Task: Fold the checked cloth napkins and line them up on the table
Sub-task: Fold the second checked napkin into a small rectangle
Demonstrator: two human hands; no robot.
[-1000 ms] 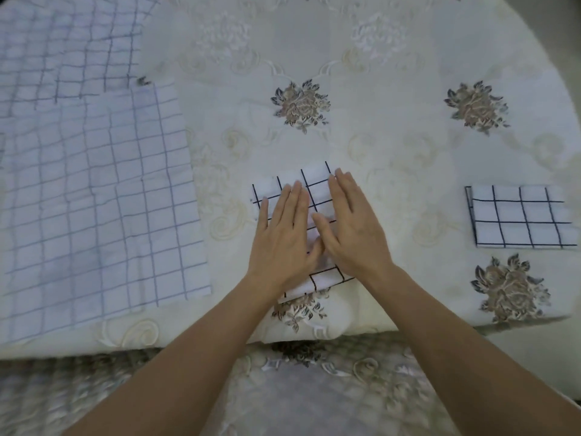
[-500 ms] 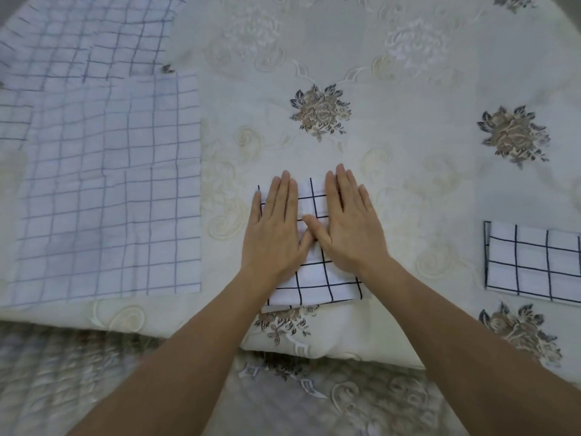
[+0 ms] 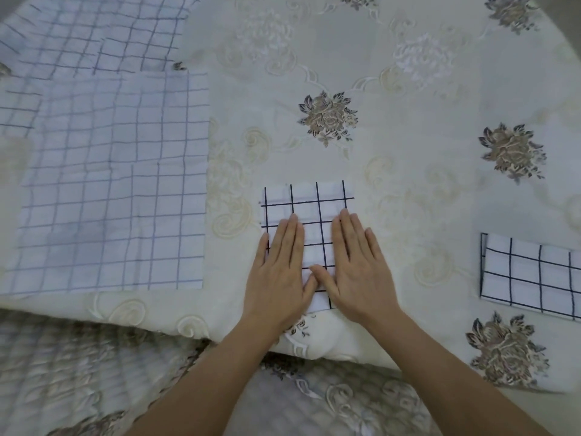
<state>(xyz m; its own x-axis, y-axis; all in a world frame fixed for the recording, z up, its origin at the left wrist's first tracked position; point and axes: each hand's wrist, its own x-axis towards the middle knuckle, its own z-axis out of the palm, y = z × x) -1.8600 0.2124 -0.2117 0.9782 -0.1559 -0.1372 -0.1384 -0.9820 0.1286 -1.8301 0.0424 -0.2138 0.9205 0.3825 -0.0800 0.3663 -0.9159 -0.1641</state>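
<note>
A folded white napkin with black checks (image 3: 309,202) lies near the table's front edge, squared up. My left hand (image 3: 279,272) and my right hand (image 3: 358,265) press flat on its near half, fingers straight, thumbs touching in the middle. A second folded checked napkin (image 3: 531,275) lies to the right, cut off by the frame edge. To the left, an unfolded checked napkin (image 3: 110,190) lies spread flat, and another spread napkin (image 3: 94,33) sits behind it, partly under it.
The table carries a cream embroidered tablecloth (image 3: 408,190) with brown flower motifs. Its front edge (image 3: 195,332) hangs over just below my wrists. A quilted patterned surface (image 3: 78,379) lies below the table.
The folded napkin has turned from tilted to square with the table edge. My hands have slid back toward me over it, baring its far rows.
</note>
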